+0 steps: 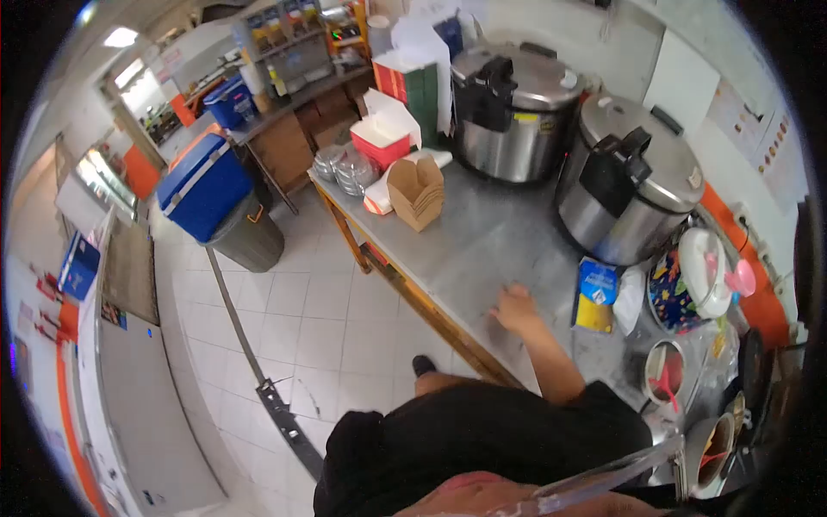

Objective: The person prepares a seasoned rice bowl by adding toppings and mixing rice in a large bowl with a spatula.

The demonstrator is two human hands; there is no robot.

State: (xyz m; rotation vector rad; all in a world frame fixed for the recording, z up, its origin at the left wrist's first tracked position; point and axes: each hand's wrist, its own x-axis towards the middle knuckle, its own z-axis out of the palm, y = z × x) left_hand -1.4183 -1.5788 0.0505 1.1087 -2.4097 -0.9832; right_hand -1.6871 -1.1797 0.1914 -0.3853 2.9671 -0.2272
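Note:
My right hand point(514, 310) rests on the bare metal top of the steel table point(482, 233), its fingers loosely apart and nothing in it. Ahead of it stands a stack of brown paper food boxes point(416, 196). To its right lies a blue and yellow packet point(596, 293), apart from the fingers. My left hand is out of view.
Two large steel rice cookers point(517, 112) point(633, 177) stand along the wall. Clear plastic containers point(349, 168) and a red box point(382, 142) sit at the far end. Pots with red utensils point(665, 375) are on the right. A grey bin point(250, 237) with a blue cooler point(207, 185) above it stands left.

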